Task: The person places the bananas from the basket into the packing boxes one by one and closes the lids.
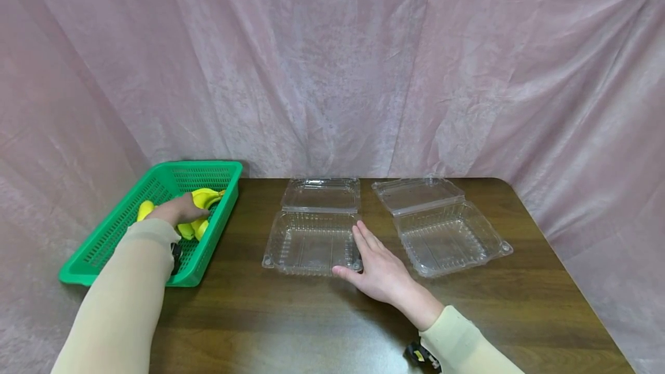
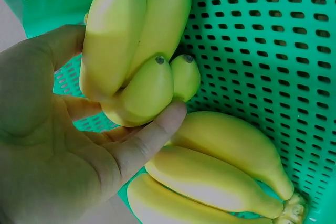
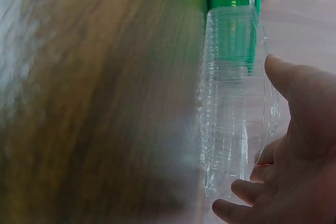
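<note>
Grips a bunch of yellow bananas point(image 2: 113, 35) with the left hand point(image 1: 180, 208) down inside the green basket point(image 1: 208, 175) at the left of the table point(image 1: 249, 316), setting the thumb against one side and the fingers round the other. Leaves a second bunch point(image 2: 210, 177) lying just beside, also in the basket. Holds the right hand point(image 1: 383, 270) spread, with fingers nearly straight, thumb well apart and nothing grasped, at the right side of the left clear container point(image 1: 306, 244); perhaps touches the rim there, though hard to tell through such transparent plastic. Has the right clear container point(image 1: 449, 241) near that hand, turned at an angle, with lids folded back on both towards the pink curtain point(image 1: 343, 74).
</note>
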A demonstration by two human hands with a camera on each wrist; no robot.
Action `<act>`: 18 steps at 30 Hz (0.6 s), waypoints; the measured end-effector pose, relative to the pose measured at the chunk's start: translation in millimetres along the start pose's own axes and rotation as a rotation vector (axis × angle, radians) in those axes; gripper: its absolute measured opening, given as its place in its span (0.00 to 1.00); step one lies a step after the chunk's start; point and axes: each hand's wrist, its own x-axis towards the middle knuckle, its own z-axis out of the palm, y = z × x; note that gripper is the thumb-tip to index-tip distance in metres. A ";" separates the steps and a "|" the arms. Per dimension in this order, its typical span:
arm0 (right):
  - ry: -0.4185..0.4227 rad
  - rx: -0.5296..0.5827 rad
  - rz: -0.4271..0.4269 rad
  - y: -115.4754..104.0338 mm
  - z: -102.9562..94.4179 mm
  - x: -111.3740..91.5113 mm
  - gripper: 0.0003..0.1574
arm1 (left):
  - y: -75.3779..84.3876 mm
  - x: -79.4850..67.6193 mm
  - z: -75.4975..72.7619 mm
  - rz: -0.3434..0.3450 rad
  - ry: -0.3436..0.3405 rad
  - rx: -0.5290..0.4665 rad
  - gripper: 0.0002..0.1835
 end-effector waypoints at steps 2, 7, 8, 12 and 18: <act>0.002 0.004 -0.001 -0.2 0.4 -0.1 0.69 | -0.1 -1.2 0.2 -0.006 -0.005 -0.005 0.52; -0.002 0.005 -0.002 -1.2 0.1 -0.9 0.69 | -2.5 -1.7 0.9 -0.001 0.001 0.005 0.52; -0.003 0.004 -0.003 -1.3 -0.1 -1.0 0.68 | -3.3 -1.3 1.2 0.003 0.007 0.007 0.52; -0.002 0.000 -0.008 -1.1 -0.8 -1.4 0.68 | -6.4 -0.5 1.1 0.014 0.034 0.012 0.53; 0.000 -0.005 -0.011 -0.7 -1.8 -2.1 0.70 | -4.6 -3.6 -0.5 0.017 0.078 0.017 0.50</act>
